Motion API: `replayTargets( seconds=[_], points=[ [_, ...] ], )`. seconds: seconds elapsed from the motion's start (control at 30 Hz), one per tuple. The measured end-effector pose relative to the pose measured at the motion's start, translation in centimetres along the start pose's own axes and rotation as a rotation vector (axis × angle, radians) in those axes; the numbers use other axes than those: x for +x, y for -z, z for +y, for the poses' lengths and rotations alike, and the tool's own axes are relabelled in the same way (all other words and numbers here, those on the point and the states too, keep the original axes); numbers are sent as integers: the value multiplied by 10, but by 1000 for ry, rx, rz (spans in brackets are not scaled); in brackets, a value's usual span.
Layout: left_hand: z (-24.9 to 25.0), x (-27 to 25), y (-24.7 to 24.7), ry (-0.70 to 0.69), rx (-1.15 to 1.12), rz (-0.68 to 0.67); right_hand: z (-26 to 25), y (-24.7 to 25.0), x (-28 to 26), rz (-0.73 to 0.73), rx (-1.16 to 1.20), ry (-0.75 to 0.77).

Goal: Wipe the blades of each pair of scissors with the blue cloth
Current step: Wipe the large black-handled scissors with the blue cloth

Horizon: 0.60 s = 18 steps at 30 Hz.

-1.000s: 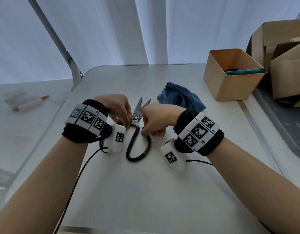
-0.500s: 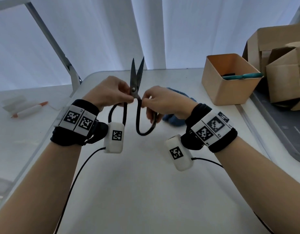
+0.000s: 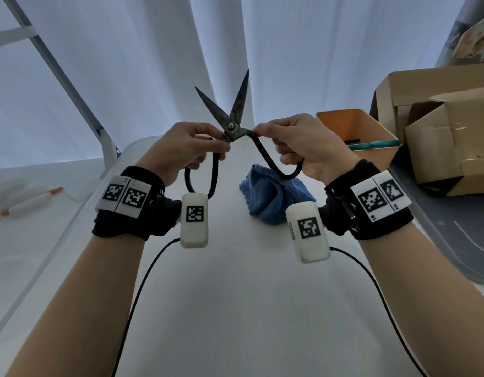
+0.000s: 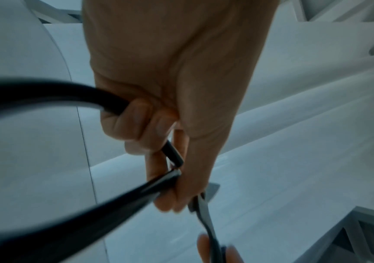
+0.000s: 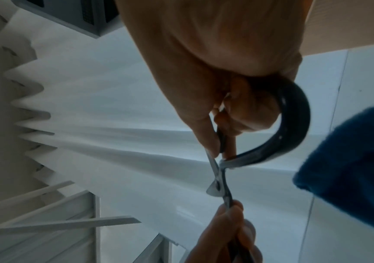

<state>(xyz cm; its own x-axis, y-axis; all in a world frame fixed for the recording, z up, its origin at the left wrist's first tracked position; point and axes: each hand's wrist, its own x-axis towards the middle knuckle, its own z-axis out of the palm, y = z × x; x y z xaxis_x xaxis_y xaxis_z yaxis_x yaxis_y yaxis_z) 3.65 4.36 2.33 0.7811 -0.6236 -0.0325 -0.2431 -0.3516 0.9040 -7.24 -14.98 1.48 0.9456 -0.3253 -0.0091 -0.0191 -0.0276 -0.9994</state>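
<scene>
Large metal scissors [image 3: 230,115] with black loop handles are held up above the table, blades spread apart and pointing upward. My left hand [image 3: 186,148] grips the left handle loop [image 4: 46,96] near the pivot. My right hand [image 3: 298,142] grips the right handle loop [image 5: 294,121], thumb and fingers pinching close to the pivot. The crumpled blue cloth [image 3: 276,197] lies on the white table [image 3: 235,295] below and behind the scissors, and shows at the right edge of the right wrist view as the blue cloth [image 5: 350,169]. Neither hand touches it.
A tan open box [image 3: 357,134] with a teal-handled tool [image 3: 377,145] across its rim stands at the back right. Cardboard boxes [image 3: 439,131] sit further right on a grey tray [image 3: 453,240]. White and orange items [image 3: 28,201] lie on the surface to the left.
Both hands lifted the scissors off the table and raised them. The handles have been pulled apart, so the blades now stand spread wide.
</scene>
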Motion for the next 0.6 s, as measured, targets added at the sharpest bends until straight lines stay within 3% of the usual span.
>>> replayTargets(
  seconds=[0.23,0.37,0.53,0.6],
  points=[
    [7,14,8,29,50,-107,-6,31,0,-66,-40,-22],
    [2,19,9,19,-85,-144,-5,40,2,-105,-20,-37],
    [-11,24,10,22,-322,-388,-8,51,0,-145,-43,-42],
    [-9,22,7,48,-335,-411,-7,52,-1,-149,-62,-50]
  ],
)
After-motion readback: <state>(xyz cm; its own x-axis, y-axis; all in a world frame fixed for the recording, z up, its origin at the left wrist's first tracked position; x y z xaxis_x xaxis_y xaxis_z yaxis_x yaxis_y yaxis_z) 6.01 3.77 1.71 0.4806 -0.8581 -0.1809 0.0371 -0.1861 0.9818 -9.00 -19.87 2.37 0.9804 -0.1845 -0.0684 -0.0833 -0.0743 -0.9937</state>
